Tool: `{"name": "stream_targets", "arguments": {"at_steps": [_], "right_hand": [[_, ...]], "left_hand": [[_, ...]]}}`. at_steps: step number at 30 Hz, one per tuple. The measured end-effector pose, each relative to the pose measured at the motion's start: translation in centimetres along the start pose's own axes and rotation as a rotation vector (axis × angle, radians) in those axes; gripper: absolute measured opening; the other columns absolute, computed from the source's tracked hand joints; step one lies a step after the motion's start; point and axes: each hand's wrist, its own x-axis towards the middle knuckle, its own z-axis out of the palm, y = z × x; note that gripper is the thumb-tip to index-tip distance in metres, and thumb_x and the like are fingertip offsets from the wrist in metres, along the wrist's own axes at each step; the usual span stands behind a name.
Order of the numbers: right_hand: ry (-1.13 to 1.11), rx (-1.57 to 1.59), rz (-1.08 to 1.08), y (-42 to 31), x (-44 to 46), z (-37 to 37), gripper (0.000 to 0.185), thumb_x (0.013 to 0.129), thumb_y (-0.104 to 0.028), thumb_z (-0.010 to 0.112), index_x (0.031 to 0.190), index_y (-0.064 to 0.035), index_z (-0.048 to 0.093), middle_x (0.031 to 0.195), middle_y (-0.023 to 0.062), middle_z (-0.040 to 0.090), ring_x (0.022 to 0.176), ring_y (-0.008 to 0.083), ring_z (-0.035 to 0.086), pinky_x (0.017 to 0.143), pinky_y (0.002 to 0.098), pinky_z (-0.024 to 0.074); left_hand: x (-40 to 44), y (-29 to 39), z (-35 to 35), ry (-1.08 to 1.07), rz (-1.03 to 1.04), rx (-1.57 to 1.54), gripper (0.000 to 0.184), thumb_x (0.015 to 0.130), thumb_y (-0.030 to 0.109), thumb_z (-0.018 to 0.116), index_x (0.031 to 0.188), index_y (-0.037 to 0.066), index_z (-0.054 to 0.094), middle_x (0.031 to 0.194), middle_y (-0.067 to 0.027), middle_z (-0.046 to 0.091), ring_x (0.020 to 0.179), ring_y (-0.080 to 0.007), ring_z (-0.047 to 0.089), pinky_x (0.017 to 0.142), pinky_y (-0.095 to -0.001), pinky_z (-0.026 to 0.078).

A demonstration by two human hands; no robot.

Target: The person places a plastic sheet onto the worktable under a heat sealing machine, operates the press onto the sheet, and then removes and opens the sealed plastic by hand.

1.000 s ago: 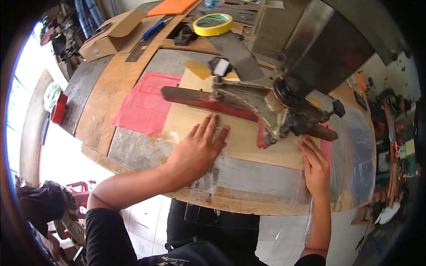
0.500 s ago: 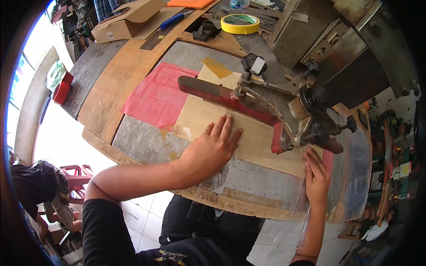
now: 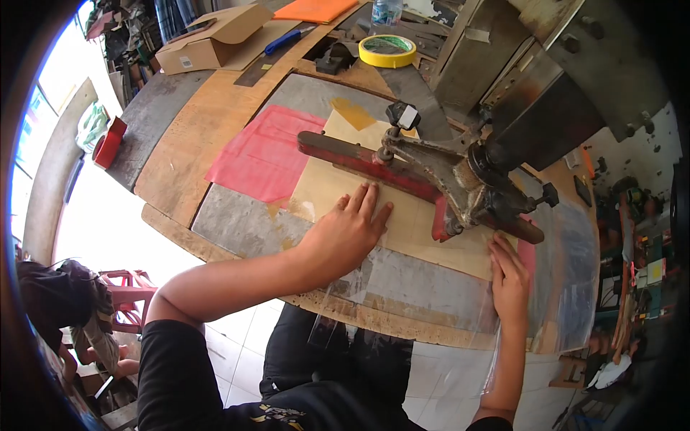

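Worktable [image 3: 172,169] | left hand [image 3: 345,233] resting over tan sheet [image 3: 412,228] | right hand [image 3: 511,280] at its edge

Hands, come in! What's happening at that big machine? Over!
Left hand open, palm down, partly over tan sheet. Right hand open at sheet's right end. Red-sided bar across sheet, just beyond left hand; bar-to-sheet contact unclear.

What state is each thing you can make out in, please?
Tan sheet, lying flat.
Pink sheet, flat, partly under the tan sheet.
Metal bar, across the tan sheet; contact unclear.
Left hand, grip open, on the tan sheet.
Right hand, grip open, at the tan sheet's edge.
Yellow tape roll, lying flat.
Cardboard box, apparently partly open.
Blue-handled tool, lying down.
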Motion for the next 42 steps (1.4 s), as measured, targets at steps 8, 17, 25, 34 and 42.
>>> {"name": "stream_targets", "arguments": {"at_steps": [8, 17, 25, 34, 42], "right_hand": [[0.047, -0.011, -0.062, 0.4, -0.6, 0.1, 0.028, 0.097, 0.003, 0.065, 0.123, 0.0015, 0.074, 0.134, 0.0183, 0.072, 0.128, 0.0361, 0.068, 0.106, 0.0427, 0.0553], [0.056, 0.037, -0.102, 0.5, -1.5, -0.5, 0.026, 0.1, -0.004, 0.066, 0.123, 0.0019, 0.075, 0.134, 0.0186, 0.072, 0.128, 0.0375, 0.067, 0.108, 0.0441, 0.0531], [0.03, 0.011, -0.13, 0.7, -1.1, -0.6, 0.027, 0.101, -0.009, 0.066, 0.125, -0.0044, 0.076, 0.138, 0.0159, 0.071, 0.129, 0.0353, 0.066, 0.108, 0.0442, 0.0536], [0.026, 0.018, -0.129, 1.1, -1.2, 0.0, 0.027, 0.1, -0.007, 0.067, 0.125, -0.003, 0.076, 0.137, 0.0165, 0.071, 0.129, 0.0355, 0.066, 0.108, 0.0442, 0.0532], [0.048, 0.017, -0.152, 1.0, -1.1, -0.2, 0.026, 0.1, -0.007, 0.068, 0.124, -0.0029, 0.076, 0.136, 0.0168, 0.072, 0.126, 0.0362, 0.068, 0.106, 0.0438, 0.0547]], "left_hand": [[-0.2, -0.1, 0.8, 0.084, 0.014, -0.001, 0.05, 0.104, 0.019, 0.055, 0.147, -0.005, 0.055, 0.151, -0.0363, 0.052, 0.143, -0.0451, 0.053, 0.112, -0.0469, 0.051], [-1.5, -0.9, 1.2, 0.249, 0.052, -0.134, 0.043, 0.093, 0.011, 0.06, 0.132, -0.004, 0.065, 0.143, -0.0295, 0.06, 0.139, -0.0385, 0.058, 0.112, -0.0429, 0.052], [-0.9, -0.8, 1.4, 0.248, 0.008, -0.171, 0.041, 0.093, 0.011, 0.062, 0.132, -0.001, 0.067, 0.144, -0.0265, 0.059, 0.132, -0.0385, 0.062, 0.108, -0.043, 0.055], [-1.1, -1.1, 2.4, 0.23, 0.003, -0.191, 0.04, 0.094, 0.01, 0.061, 0.132, -0.001, 0.067, 0.145, -0.0272, 0.057, 0.131, -0.0391, 0.063, 0.108, -0.0428, 0.055], [-1.0, -0.9, 2.1, 0.251, 0.005, -0.161, 0.04, 0.094, 0.009, 0.06, 0.132, 0.0, 0.066, 0.147, -0.0276, 0.056, 0.13, -0.0397, 0.064, 0.107, -0.0438, 0.055]]}}
